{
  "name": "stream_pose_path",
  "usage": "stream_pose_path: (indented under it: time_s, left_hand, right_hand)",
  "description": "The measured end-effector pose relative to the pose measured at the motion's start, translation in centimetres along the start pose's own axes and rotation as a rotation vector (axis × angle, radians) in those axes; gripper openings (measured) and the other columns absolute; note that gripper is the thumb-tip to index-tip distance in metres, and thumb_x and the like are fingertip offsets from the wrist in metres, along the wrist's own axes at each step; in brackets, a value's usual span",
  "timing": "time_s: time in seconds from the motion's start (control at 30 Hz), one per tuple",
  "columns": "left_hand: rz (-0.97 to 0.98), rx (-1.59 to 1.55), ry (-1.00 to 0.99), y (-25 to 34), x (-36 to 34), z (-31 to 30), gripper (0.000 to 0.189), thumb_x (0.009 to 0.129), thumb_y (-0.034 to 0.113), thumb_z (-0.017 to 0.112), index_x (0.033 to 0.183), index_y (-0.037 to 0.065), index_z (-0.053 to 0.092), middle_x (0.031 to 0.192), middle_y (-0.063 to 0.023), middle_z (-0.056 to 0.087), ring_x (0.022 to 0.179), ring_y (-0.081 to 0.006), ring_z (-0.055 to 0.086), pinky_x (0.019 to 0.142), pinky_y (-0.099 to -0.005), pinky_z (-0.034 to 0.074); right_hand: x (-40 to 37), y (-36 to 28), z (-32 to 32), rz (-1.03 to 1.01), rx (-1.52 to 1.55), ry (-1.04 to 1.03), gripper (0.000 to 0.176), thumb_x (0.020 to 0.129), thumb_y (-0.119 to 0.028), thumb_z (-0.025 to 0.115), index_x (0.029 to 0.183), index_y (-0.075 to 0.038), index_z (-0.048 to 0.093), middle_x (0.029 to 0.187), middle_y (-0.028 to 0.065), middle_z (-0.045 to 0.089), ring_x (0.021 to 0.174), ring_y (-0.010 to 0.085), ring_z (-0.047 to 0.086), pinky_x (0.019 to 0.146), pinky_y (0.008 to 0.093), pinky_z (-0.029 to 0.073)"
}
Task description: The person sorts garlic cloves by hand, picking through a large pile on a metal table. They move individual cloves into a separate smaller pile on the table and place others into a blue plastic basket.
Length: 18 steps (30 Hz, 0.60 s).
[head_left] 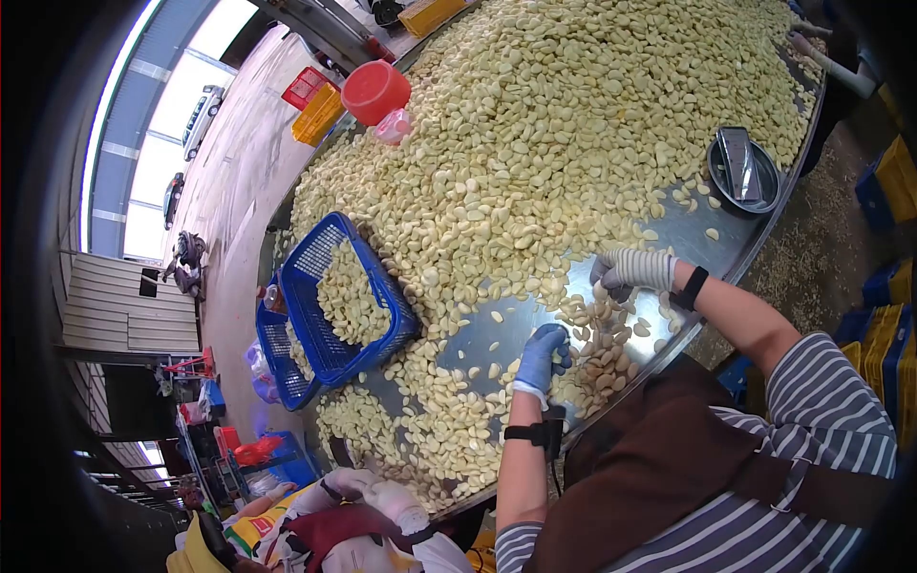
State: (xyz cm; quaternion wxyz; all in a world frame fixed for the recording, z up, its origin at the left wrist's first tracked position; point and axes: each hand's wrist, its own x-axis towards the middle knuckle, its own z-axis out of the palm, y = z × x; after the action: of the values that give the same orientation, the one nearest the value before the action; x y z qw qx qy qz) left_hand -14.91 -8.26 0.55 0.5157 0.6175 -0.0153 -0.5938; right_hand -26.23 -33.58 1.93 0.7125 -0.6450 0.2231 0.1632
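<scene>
Left hand: my blue-gloved left hand [543, 361] was low over the metal table [482, 336], fingers partly curled, beside the brownish pieces [600, 368]; whether it gripped any, I could not tell.
Right hand: my right hand [619, 273], in a glove with a striped cuff, was at the upper side of that brownish group, fingers bent downward; I could not tell whether they had closed on a piece.
Brownish pieces: found loose between my hands and the near table edge.
Pale pieces: a broad heap [573, 124] covered most of the table beyond my hands.
Blue basket: the basket [330, 358] stood tilted left of my hands, part filled with pale pieces, overlapping a second blue basket [277, 372].
Metal bowl: the bowl [757, 203] sat near the right-hand table edge, a dark flat rectangular object [737, 160] lying across it.
Red basin: noted at the far edge [375, 91].
Co-worker: a person's gloved hands [368, 489] were at the left-hand side.
</scene>
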Motion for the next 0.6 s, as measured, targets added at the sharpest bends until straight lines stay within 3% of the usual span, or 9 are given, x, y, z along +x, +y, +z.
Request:
stream_pose_path:
  time_s: [0.03,0.1,0.13,0.23,0.37,0.43,0.5,0.57,0.6]
  left_hand:
    - [-0.004,0.004,0.003,-0.3,-1.3,-0.5,0.018,0.083,0.023,0.060,0.092,0.008,0.058,0.078,-0.0049,0.062,0.069,-0.0166,0.062,0.056,-0.0225,0.048]
    - [0.133,-0.621,-0.260,-0.8,-3.7,-0.9,0.019,0.081,0.020,0.061,0.094,0.006,0.058,0.089,-0.0105,0.063,0.075,-0.0203,0.063,0.057,-0.0246,0.050]
    - [0.190,-0.633,-0.260,-1.1,-4.4,-0.8,0.020,0.081,0.017,0.061,0.097,0.005,0.057,0.103,-0.0139,0.062,0.081,-0.0231,0.063,0.059,-0.0266,0.051]
    - [0.301,-0.619,-0.180,-2.0,-5.2,0.2,0.029,0.077,0.024,0.064,0.103,0.010,0.058,0.102,-0.0096,0.064,0.079,-0.0183,0.064,0.048,-0.0203,0.042]
    - [0.346,-0.674,-0.044,-3.6,-4.3,-0.2,0.025,0.081,0.023,0.063,0.101,0.008,0.060,0.091,-0.0052,0.060,0.069,-0.0117,0.056,0.049,-0.0205,0.043]
    - [0.248,-0.641,0.027,-2.3,-4.6,0.3,0.018,0.085,0.021,0.062,0.098,0.009,0.061,0.086,-0.0035,0.058,0.064,-0.0078,0.051,0.049,-0.0188,0.041]
    - [0.201,-0.314,0.363,-1.5,-4.8,1.5,0.013,0.088,0.018,0.060,0.098,0.010,0.060,0.084,-0.0041,0.058,0.065,-0.0043,0.050,0.050,-0.0155,0.039]
    - [0.248,-0.225,0.428,-2.0,-4.4,3.1,0.015,0.091,0.015,0.058,0.103,0.007,0.060,0.084,-0.0038,0.059,0.067,-0.0087,0.054,0.054,-0.0209,0.044]
    - [0.460,0.013,0.465,-2.7,-3.8,3.8,0.020,0.092,0.017,0.057,0.109,0.005,0.058,0.084,-0.0047,0.061,0.070,-0.0124,0.057,0.058,-0.0259,0.046]
  right_hand:
    - [-0.5,-0.3,0.2,-0.001,0.006,-0.002,0.026,0.081,-0.013,0.063,0.103,-0.001,0.058,0.078,0.0043,0.061,0.063,0.0128,0.058,0.056,0.0273,0.050]
    - [-1.1,-0.5,0.9,0.039,0.155,-0.026,0.022,0.083,-0.018,0.065,0.098,-0.003,0.059,0.079,0.0040,0.062,0.063,0.0122,0.058,0.057,0.0277,0.050]
    - [-1.0,-0.7,1.7,0.051,0.188,-0.038,0.019,0.084,-0.020,0.065,0.093,-0.004,0.061,0.078,0.0037,0.063,0.063,0.0118,0.058,0.056,0.0268,0.049]
    - [-0.1,-1.3,4.6,0.026,0.214,-0.155,0.018,0.085,-0.021,0.065,0.092,-0.005,0.062,0.075,0.0029,0.062,0.061,0.0113,0.057,0.054,0.0259,0.048]
    - [1.2,-1.1,8.4,0.028,0.103,-0.100,0.021,0.083,-0.024,0.064,0.090,-0.005,0.061,0.070,0.0015,0.059,0.057,0.0107,0.052,0.051,0.0260,0.044]
    - [1.1,-1.7,9.3,0.054,0.075,-0.051,0.023,0.082,-0.026,0.064,0.089,-0.004,0.061,0.070,0.0021,0.059,0.057,0.0108,0.053,0.052,0.0259,0.045]
    - [0.9,-1.6,10.0,0.075,0.051,-0.012,0.024,0.081,-0.027,0.065,0.089,-0.004,0.061,0.070,0.0028,0.059,0.058,0.0108,0.053,0.052,0.0258,0.045]
    - [0.7,-1.4,11.0,-0.003,-0.058,0.077,0.027,0.080,-0.029,0.064,0.088,-0.003,0.061,0.070,0.0037,0.060,0.059,0.0111,0.054,0.054,0.0262,0.046]
    - [0.4,-1.3,11.5,0.006,-0.070,0.108,0.028,0.079,-0.028,0.063,0.088,-0.002,0.061,0.069,0.0043,0.060,0.060,0.0124,0.056,0.055,0.0274,0.047]
